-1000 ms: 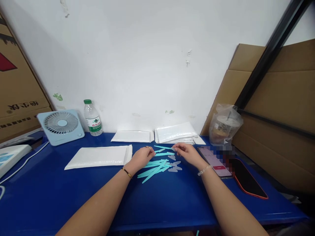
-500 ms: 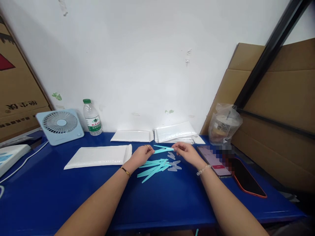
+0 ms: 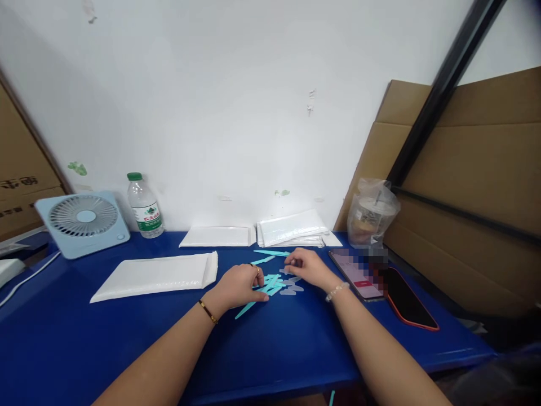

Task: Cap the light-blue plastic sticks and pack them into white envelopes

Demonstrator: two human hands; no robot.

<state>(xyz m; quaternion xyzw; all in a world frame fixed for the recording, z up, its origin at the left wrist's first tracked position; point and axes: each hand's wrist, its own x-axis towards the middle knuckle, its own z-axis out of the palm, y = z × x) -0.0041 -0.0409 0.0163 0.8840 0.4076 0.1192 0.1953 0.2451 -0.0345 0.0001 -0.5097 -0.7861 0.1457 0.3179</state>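
Observation:
Several turquoise blades [image 3: 274, 285] lie crossed in a pile on the blue table [image 3: 270, 349]. My left hand [image 3: 247, 285] is over the left part of this pile, thumb and fingers apart around the blades. Just right of the pile are small translucent caps [image 3: 291, 286]. My right hand [image 3: 305, 266] hovers at these caps with its fingertips close together; whether something small is between them is hidden. Behind both hands, a couple of other turquoise pieces [image 3: 270, 252] lie apart from the pile.
White padded envelopes [image 3: 156, 274] lie at the left and, stacked [image 3: 291, 228], against the wall. A fan [image 3: 85, 220] and bottle [image 3: 146, 208] stand at the back left. Two phones [image 3: 412, 299] and a bagged cup [image 3: 372, 214] are at the right.
My left hand has let go of the turquoise piece and come down to the pile. My right hand has released its end and moved toward the caps. The view has shifted slightly right.

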